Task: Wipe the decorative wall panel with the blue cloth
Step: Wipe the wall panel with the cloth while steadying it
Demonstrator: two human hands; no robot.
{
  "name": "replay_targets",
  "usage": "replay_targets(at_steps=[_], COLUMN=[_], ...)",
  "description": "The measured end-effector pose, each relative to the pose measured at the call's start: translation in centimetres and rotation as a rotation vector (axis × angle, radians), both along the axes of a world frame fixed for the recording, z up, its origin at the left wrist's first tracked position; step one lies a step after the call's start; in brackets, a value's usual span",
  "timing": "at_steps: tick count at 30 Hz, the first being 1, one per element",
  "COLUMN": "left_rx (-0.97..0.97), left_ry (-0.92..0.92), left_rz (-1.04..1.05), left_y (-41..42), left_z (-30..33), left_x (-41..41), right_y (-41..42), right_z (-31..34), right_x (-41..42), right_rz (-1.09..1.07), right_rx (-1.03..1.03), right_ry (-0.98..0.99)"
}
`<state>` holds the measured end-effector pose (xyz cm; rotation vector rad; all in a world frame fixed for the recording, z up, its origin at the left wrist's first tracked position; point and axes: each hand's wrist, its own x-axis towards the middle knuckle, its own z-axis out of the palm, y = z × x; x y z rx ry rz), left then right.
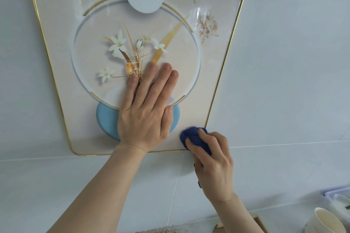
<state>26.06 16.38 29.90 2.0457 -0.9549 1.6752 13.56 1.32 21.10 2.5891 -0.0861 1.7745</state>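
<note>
My left hand (144, 113) lies flat, fingers spread, on the decorative wall panel (56, 58). My right hand (212, 162) has its grip pinching the bunched blue cloth (193, 135) against the panel's near right corner.

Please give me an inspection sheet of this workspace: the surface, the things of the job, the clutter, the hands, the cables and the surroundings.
Surface: decorative wall panel, gold-edged, flower design; brown smudges at right and along the top.
Job's things: blue cloth, bunched, pressed at the panel's lower right corner.
Clutter: white cup, wooden frame piece and a clear container at bottom right; brown specks at the bottom edge.
Hands: left hand flat on the panel, fingers spread; right hand gripping the cloth.
Cables: nothing seen.
Surroundings: pale tiled wall around the panel.
</note>
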Motion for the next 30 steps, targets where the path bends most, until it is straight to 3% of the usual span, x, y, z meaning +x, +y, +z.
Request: replay_targets(at_steps=[7, 12, 25, 30], left_rx=[-0.011, -0.015, 0.003, 0.035], left_ry=[0.002, 0.001, 0.025, 0.091], left_rz=[0.006, 0.006, -0.005, -0.022], left_y=[-0.2, -0.2, 0.1, 0.7], left_z=[-0.1, 0.0, 0.0, 0.5], left_x=[0.0, 0.0, -0.2, -1.0], right_y=[-0.9, -0.2, -0.7, -0.1], right_z=[11.5, 10.6, 1.3, 4.5], right_x=[2.0, 2.3, -0.7, -3.1], right_rz=[0.002, -0.006, -0.045, 0.012], right_rx=[0.082, 0.136, 0.025, 0.222], right_ry=[-0.297, -0.324, 0.013, 0.169])
